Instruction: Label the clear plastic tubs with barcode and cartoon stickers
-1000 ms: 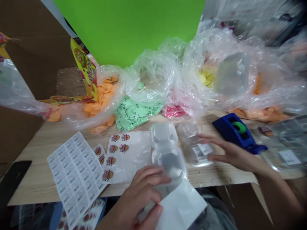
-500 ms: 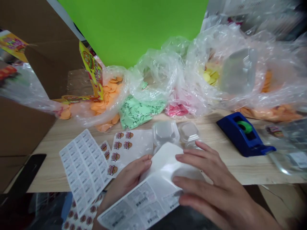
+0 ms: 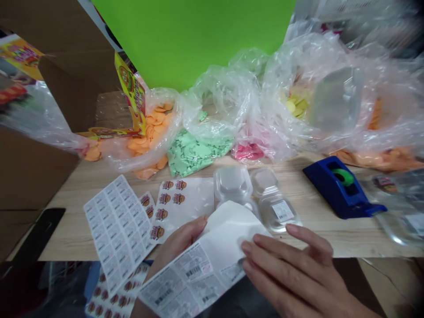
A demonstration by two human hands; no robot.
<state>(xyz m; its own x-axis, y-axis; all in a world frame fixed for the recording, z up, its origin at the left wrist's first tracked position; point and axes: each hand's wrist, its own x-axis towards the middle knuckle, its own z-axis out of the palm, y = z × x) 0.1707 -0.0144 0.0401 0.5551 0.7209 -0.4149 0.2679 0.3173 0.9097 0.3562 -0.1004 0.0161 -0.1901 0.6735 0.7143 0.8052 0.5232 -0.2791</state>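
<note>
My left hand point(image 3: 183, 240) grips a bent white sheet of barcode stickers point(image 3: 228, 232) by its far edge, the thumb on top. The sheet's upper part is bare backing, and printed labels remain on the lower part. My right hand point(image 3: 301, 274) lies over the sheet's right side, fingers stretched out and fingertips touching it; no separate label shows on them. Just beyond are clear plastic clamshell boxes point(image 3: 233, 182), one bearing a barcode label point(image 3: 282, 211). To the left lie another barcode sticker sheet point(image 3: 117, 229) and a burger sticker sheet point(image 3: 195, 198).
A blue tape dispenser point(image 3: 342, 187) stands right, near more clear boxes point(image 3: 402, 212). Along the back are plastic bags of orange pieces point(image 3: 154, 128), green pieces point(image 3: 192, 152) and pink pieces point(image 3: 248, 151). A cardboard box point(image 3: 69, 92) stands left; a burger sticker sheet point(image 3: 122, 298) hangs below the table edge.
My right hand has moved lower and right, its fingers closer together on the sheet. The labelled clamshell box has come into sight beyond it. My left hand keeps its grip; the view has shifted slightly.
</note>
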